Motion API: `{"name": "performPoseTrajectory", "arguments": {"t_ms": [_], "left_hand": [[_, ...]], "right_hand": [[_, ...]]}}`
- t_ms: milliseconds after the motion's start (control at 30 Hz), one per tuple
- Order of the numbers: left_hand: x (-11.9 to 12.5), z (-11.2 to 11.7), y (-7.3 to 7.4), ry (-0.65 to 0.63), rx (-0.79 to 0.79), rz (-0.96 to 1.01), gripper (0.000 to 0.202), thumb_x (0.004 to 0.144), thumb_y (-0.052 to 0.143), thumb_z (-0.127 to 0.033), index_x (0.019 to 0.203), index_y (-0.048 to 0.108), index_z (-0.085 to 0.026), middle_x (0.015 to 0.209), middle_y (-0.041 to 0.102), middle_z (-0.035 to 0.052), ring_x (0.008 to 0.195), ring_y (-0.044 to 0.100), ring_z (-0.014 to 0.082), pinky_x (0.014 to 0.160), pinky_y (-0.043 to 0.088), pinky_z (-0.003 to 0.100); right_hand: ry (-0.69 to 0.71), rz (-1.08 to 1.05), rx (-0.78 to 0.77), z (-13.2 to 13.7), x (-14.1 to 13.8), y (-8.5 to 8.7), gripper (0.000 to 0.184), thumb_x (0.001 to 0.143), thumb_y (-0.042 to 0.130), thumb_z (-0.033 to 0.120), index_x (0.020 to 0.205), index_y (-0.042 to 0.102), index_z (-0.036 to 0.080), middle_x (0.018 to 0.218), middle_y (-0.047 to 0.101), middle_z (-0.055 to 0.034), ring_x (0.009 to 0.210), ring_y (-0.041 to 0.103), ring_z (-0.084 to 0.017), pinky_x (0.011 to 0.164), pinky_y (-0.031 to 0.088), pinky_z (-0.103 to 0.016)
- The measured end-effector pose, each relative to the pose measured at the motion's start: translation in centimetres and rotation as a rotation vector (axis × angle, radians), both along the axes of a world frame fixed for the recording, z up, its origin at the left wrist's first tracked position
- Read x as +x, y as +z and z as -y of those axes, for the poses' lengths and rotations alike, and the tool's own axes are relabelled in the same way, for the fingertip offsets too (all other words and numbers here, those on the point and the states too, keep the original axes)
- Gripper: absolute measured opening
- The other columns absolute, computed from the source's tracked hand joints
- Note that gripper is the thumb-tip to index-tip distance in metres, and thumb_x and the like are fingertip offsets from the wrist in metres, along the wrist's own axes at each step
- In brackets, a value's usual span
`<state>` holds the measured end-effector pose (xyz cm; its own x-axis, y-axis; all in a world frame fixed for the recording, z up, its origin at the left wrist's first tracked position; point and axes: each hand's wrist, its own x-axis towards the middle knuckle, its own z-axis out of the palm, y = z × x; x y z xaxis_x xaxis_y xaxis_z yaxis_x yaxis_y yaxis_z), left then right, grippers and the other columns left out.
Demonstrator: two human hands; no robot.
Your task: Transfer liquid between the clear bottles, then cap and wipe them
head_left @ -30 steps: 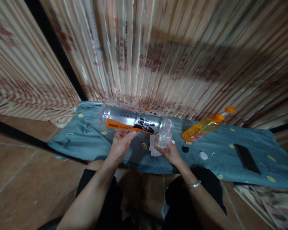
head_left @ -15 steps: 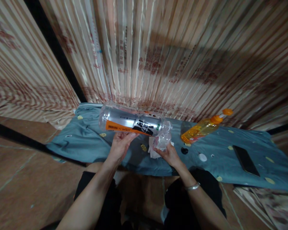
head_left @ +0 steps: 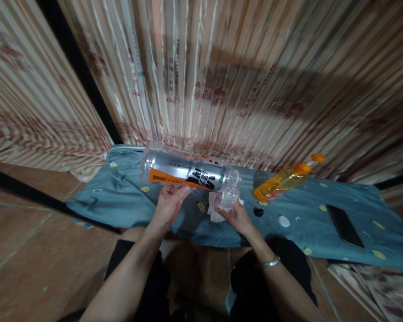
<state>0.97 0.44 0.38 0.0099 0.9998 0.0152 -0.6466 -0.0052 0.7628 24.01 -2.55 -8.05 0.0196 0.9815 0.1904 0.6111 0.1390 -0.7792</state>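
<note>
My left hand [head_left: 169,203] grips a large clear plastic bottle [head_left: 184,169] with a silver, orange and black label. The bottle lies almost level, its neck pointing right. In my right hand [head_left: 235,215] is a small clear plastic bottle [head_left: 229,197], held under the large bottle's mouth. The two mouths meet or overlap; I cannot tell whether they touch. Beneath the small bottle a white tissue [head_left: 215,215] lies on the cloth. Whether liquid runs between the bottles cannot be made out.
A pump bottle of orange liquid [head_left: 280,181] leans to the right on the teal cloth [head_left: 121,197]. Near it lie a black cap [head_left: 258,211] and a white cap [head_left: 284,221]. A dark phone [head_left: 345,226] is farther right. Behind hangs a striped curtain [head_left: 215,67].
Both hands and both bottles keep almost the same pose. The view has shifted very slightly.
</note>
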Motion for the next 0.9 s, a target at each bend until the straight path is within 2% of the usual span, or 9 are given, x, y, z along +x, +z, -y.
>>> {"name": "performPoseTrajectory", "arguments": {"t_ms": [167, 367, 533, 900], "left_hand": [[0.01, -0.01, 0.0, -0.009, 0.002, 0.002, 0.028, 0.053, 0.088, -0.026, 0.072, 0.069, -0.019, 0.075, 0.074, -0.0008, 0.077, 0.069, 0.0146, 0.082, 0.058, 0.034], [-0.04, 0.07, 0.09, -0.003, -0.009, -0.005, 0.029, 0.053, 0.088, -0.026, 0.073, 0.068, -0.019, 0.075, 0.073, -0.0006, 0.077, 0.069, 0.0153, 0.083, 0.058, 0.036], [-0.09, 0.08, 0.08, -0.005, -0.007, -0.006, 0.03, 0.054, 0.087, -0.026, 0.075, 0.068, -0.019, 0.076, 0.073, -0.0005, 0.077, 0.069, 0.0164, 0.086, 0.057, 0.039], [-0.06, 0.03, 0.14, -0.015, 0.008, 0.01, 0.028, 0.055, 0.087, -0.024, 0.075, 0.068, -0.019, 0.076, 0.074, -0.0006, 0.077, 0.069, 0.0147, 0.083, 0.058, 0.034]], "right_hand": [[0.004, 0.012, 0.022, 0.02, 0.0, -0.01, 0.061, 0.077, 0.068, 0.047, 0.128, 0.05, 0.019, 0.107, 0.071, -0.0103, 0.099, 0.067, -0.029, 0.086, 0.053, -0.042], [0.003, 0.018, 0.005, 0.09, 0.01, 0.02, 0.061, 0.078, 0.067, 0.047, 0.129, 0.048, 0.019, 0.115, 0.068, -0.0119, 0.105, 0.065, -0.03, 0.091, 0.051, -0.045], [-0.003, -0.005, -0.03, 0.11, -0.06, 0.11, 0.061, 0.077, 0.068, 0.048, 0.127, 0.05, 0.018, 0.114, 0.069, -0.0123, 0.099, 0.067, -0.03, 0.087, 0.053, -0.044], [-0.002, -0.009, -0.021, 0.06, -0.12, 0.2, 0.062, 0.077, 0.068, 0.049, 0.127, 0.05, 0.018, 0.114, 0.069, -0.0131, 0.102, 0.066, -0.031, 0.09, 0.052, -0.046]]}}
